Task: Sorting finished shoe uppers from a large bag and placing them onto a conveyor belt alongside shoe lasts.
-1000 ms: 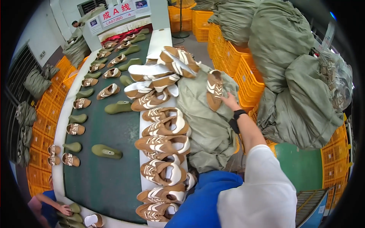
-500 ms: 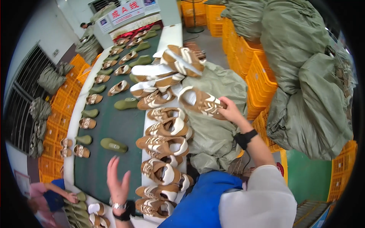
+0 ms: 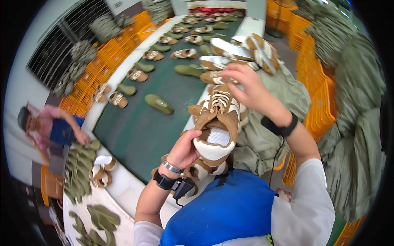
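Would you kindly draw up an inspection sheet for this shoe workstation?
Surface: dark green belt, carrying shoes and green lasts.
Job's things: brown-and-white laced shoe, heel toward the wearer.
Clutter: piled shoes on the belt's right side.
Hands: left hand grips the heel; right hand is open near the toe, contact unclear.
Cables: black cable hangs below the right wristband.
Surroundings: orange crates, grey-green sacks, a co-worker at left.
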A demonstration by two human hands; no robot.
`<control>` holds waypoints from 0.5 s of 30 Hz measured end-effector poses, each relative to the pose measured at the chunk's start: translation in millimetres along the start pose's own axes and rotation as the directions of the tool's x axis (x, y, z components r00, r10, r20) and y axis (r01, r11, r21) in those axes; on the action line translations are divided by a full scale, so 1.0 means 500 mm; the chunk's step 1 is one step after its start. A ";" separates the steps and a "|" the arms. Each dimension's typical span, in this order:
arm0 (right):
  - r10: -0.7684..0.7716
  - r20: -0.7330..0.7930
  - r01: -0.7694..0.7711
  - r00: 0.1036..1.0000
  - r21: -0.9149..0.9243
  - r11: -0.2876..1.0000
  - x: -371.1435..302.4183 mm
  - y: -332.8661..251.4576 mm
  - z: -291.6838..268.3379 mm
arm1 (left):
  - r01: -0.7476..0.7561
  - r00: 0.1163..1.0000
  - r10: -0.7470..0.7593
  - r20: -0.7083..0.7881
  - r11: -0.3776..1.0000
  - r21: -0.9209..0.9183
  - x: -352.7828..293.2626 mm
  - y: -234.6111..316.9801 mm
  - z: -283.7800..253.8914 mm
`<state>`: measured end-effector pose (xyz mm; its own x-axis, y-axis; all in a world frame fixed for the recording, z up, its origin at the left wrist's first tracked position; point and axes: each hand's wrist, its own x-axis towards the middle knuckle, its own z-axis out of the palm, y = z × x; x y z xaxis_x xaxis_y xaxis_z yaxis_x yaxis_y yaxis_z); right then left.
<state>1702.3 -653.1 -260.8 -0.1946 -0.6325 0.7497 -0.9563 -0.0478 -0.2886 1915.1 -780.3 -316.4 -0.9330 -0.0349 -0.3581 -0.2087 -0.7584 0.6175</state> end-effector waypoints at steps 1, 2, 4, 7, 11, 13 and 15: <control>-0.038 0.029 0.033 0.999 0.152 0.988 0.002 -0.044 0.006 | -0.125 0.992 0.125 -0.002 0.992 0.022 -0.010 -0.003 -0.005; 0.096 0.293 -0.180 0.951 0.273 0.945 0.007 -0.121 0.010 | -0.261 0.965 0.262 -0.028 0.964 0.043 -0.032 -0.006 -0.017; -0.100 0.461 -0.015 0.882 0.240 0.971 -0.017 -0.196 0.043 | -0.428 0.899 0.434 -0.056 0.899 0.093 -0.055 -0.003 -0.011; -0.136 0.637 0.018 0.759 0.187 0.982 -0.017 -0.203 0.108 | -0.540 0.814 0.567 -0.125 0.818 0.198 -0.088 -0.010 -0.063; -0.182 0.688 0.118 0.702 0.139 0.983 0.061 -0.186 0.149 | -0.515 0.846 0.460 -0.271 0.836 -0.189 -0.164 0.019 -0.145; -0.118 0.711 0.132 0.693 0.036 0.991 0.126 -0.120 0.203 | -0.547 0.799 0.498 -0.337 0.835 -0.064 -0.197 0.014 -0.198; -0.046 0.739 0.196 0.673 -0.118 0.973 0.179 -0.038 0.264 | -0.530 0.744 0.523 -0.415 0.841 0.108 -0.220 0.006 -0.253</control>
<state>1731.9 -811.1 -266.7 0.0742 -0.9942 0.0777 -0.9948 -0.0792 -0.0635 2054.2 -861.2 -363.7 -0.6820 -0.6927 -0.2345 0.2878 -0.5490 0.7847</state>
